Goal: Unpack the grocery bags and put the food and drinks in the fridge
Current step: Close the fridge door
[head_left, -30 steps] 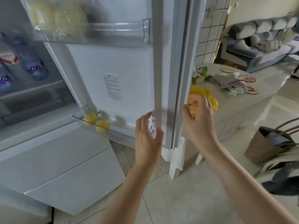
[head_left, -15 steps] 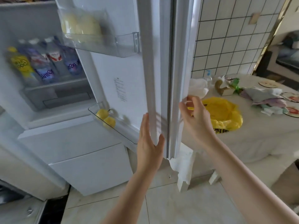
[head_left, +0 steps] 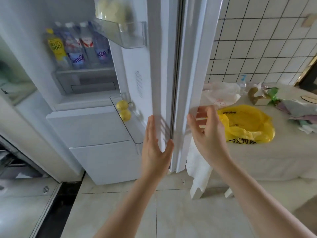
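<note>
While the fridge door is standing edge-on to the head camera, the left hand is lying against its inner face with fingers straight and the thumb spread onto the door's edge, holding nothing. The right hand is hovering just beside the outer edge at three o'clock from the left hand, fingers loosely bent and empty; whether it is touching the door I cannot tell.

My worry is a pinch: if the door is swinging shut with the left thumb across its edge, that thumb is sitting where the seal meets the cabinet. A hard swing could also be rolling the two lemons about in the shallow lower door shelf at ten o'clock from the left hand, or shaking the pale produce in the upper door shelf at twelve o'clock.

Inside the fridge, at ten o'clock, a row of drink bottles is standing upright on a shelf above a drawer. Off at three o'clock, on the table, a yellow bag is lying slumped, with a white bag just behind it and crumpled wrappings beyond. Whether any food is remaining in those bags is hidden. Nothing is blocking the door's swing except the hands themselves.
</note>
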The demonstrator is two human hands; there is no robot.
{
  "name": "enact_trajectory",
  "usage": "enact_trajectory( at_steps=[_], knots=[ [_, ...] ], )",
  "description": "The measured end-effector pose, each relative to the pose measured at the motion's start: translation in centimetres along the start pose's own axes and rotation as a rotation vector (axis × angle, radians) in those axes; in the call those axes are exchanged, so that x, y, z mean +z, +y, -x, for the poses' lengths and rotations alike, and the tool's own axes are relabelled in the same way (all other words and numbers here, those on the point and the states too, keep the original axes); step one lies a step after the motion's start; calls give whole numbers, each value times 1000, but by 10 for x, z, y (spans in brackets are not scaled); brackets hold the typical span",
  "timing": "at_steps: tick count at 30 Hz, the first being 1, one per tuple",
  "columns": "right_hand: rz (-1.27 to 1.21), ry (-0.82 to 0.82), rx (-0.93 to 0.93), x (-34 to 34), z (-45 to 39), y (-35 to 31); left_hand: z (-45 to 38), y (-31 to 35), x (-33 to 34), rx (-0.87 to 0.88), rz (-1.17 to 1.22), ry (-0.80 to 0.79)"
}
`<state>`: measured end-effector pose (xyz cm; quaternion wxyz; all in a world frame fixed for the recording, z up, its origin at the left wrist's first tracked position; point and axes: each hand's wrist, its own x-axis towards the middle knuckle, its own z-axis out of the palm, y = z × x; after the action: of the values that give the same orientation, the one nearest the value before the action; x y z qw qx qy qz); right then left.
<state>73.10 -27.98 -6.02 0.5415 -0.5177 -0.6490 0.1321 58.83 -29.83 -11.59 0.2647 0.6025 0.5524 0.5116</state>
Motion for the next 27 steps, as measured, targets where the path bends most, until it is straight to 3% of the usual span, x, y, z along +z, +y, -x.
enact_trajectory(
  at_steps=[7,16,27],
  knots=[
    [-77,-40,-73,41,26,-35,8,-25,-50,9,9,94],
    [-214,-187,-112,122,52,-105,12,-58,-153,40,65,36],
    [-194,-176,-91,243,73,-173,-5,-119,-267,19,230,-6]
  ],
)
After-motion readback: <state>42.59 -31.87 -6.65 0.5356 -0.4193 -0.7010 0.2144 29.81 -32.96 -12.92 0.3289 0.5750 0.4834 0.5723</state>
